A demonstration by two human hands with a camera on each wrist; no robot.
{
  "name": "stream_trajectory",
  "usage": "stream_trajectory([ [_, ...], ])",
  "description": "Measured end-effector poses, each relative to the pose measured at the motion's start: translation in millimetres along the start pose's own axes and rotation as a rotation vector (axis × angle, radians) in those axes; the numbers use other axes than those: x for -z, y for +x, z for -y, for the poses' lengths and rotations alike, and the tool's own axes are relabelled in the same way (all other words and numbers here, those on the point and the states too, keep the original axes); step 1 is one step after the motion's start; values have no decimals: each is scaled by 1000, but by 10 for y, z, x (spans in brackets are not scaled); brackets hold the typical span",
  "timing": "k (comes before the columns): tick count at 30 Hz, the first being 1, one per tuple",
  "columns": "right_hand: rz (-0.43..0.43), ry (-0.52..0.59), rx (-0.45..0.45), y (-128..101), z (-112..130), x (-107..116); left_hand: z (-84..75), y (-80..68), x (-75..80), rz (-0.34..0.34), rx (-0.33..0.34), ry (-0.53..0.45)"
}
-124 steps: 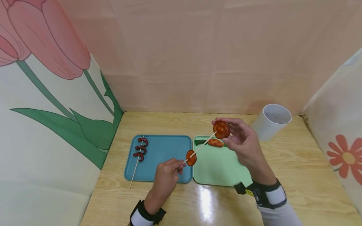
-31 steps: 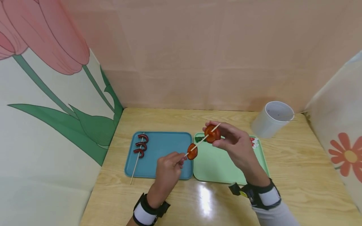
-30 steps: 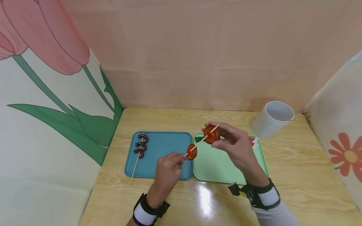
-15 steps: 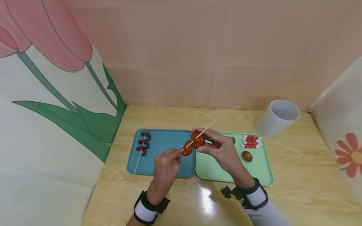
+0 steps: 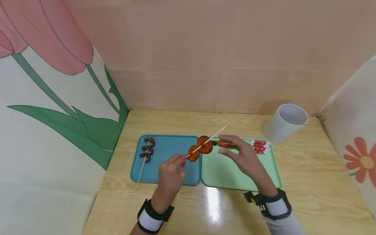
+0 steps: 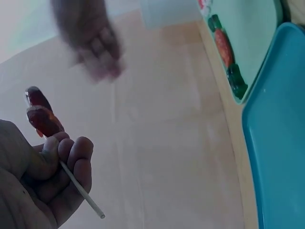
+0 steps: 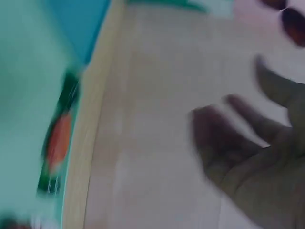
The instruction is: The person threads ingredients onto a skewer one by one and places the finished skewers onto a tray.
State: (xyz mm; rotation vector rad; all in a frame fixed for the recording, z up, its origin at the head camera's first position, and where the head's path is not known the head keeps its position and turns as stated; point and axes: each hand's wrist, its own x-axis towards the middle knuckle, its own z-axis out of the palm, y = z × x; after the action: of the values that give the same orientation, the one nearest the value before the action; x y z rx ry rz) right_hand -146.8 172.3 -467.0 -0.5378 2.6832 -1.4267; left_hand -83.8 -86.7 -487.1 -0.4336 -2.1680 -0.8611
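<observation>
My left hand [image 5: 171,174] pinches a thin wooden skewer [image 5: 218,131] near its lower end. Two round, glossy orange-brown food pieces are threaded on it: a smaller one [image 5: 193,154] close to the fingers and a larger one [image 5: 205,144] just above. In the left wrist view the skewer's blunt end [image 6: 97,211] sticks out below the curled fingers. My right hand [image 5: 243,156] hovers over the green tray [image 5: 232,178], thumb and fingers parted, holding nothing. It is apart from the larger piece. The right wrist view is blurred.
On the blue tray [image 5: 173,173] lies another skewer [image 5: 141,173] bearing three curled dark-red pieces [image 5: 147,148]. The green tray holds red-and-white wrapped sticks [image 5: 259,147] and an orange piece [image 5: 224,144] with dark green ends. A white cup [image 5: 282,127] stands at the back right.
The larger piece has been threaded onto the skewer and slid down close to the smaller one. My right hand has let go of it and moved right. The left hand keeps its pinch.
</observation>
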Motion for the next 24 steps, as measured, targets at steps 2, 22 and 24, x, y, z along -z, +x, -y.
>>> stream_trajectory([
  [2,-20,-293,-115,-40,-240,65,24,-7,12,-12,-7,11],
  [22,-156,-669,-201,-377,-1385,66,125,-97,120,-24,77,19],
  [24,-177,-673,-178,-375,-1407,66,125,-94,129,-25,81,15],
])
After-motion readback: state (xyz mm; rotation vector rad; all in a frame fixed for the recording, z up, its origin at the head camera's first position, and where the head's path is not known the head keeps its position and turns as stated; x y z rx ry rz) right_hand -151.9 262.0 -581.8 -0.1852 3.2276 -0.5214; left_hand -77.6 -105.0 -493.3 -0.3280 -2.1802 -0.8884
